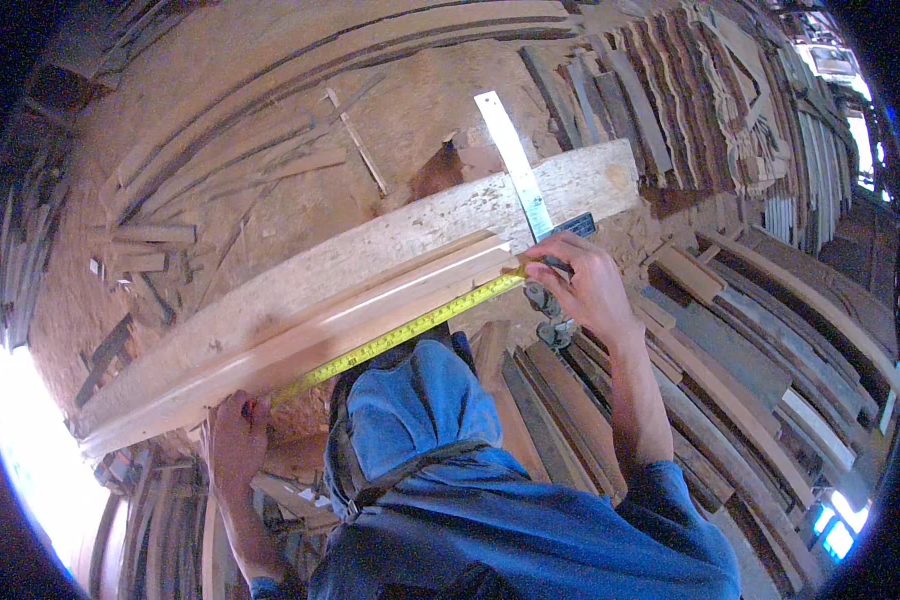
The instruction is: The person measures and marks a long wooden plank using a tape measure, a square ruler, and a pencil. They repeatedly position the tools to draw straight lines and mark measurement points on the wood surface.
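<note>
My left hand [236,432], in shadow, grips one yellow tape measure [400,333] by its left end, the strip pulled along the near edge of pale wood [390,310]; whether that is one piece or two, I cannot tell. Beneath lies one thick beam [370,243], dirt floor [410,100] opening wide past its far edge. One metal square [515,165] crosses the beam, its blade jutting over that edge. Just beside it, my right hand [578,276] pinches the tape's other end at the wood's right tip. Stacked boards [725,390] crowd the near right.
</note>
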Demonstrator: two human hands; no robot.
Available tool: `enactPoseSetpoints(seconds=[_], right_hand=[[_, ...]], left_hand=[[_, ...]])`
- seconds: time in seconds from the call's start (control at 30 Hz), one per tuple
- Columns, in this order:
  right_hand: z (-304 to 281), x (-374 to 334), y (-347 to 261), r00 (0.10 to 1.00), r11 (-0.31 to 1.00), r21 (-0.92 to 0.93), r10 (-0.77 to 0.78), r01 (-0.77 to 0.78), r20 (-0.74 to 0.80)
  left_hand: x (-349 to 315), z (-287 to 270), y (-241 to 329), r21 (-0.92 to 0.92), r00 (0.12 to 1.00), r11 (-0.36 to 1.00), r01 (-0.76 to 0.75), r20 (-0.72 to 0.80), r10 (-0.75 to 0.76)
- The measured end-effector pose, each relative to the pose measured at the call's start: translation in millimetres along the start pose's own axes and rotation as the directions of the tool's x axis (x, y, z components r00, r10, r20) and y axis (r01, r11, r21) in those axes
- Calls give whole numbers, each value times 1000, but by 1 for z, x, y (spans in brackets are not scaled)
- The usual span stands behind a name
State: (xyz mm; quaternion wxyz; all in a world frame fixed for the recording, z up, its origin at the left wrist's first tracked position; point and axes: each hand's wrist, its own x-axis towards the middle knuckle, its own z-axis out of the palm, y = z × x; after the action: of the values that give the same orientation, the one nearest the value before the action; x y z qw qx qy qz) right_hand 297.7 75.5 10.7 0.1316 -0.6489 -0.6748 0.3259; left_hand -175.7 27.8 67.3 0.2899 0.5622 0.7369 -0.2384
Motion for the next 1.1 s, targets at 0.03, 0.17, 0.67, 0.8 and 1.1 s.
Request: enactPoseSetpoints(seconds=[0.03, 0.17, 0.67, 0.8, 1.1], right_hand=[[0, 2, 0, 1000, 1000, 4, 9, -9, 17], [1, 5, 2, 999, 1000, -17, 19, -18, 42], [-5, 11, -3, 981, 992, -118, 65, -44, 184], [-3, 14, 0, 982, 992, -126, 55, -32, 183], [-5, 18, -2, 969, 993, -76, 106, -91, 225]], left_hand=[[0, -1, 3, -9, 1000, 1000, 4, 2, -4], [0, -5, 12, 27, 999, 999, 40, 9, -41], [5, -9, 15, 56, 1000, 998, -9, 27, 8], [-10, -23, 25, 61, 1000, 998, -15, -1, 15], [-37, -48, 37, 156, 995, 986, -56, -73, 68]])
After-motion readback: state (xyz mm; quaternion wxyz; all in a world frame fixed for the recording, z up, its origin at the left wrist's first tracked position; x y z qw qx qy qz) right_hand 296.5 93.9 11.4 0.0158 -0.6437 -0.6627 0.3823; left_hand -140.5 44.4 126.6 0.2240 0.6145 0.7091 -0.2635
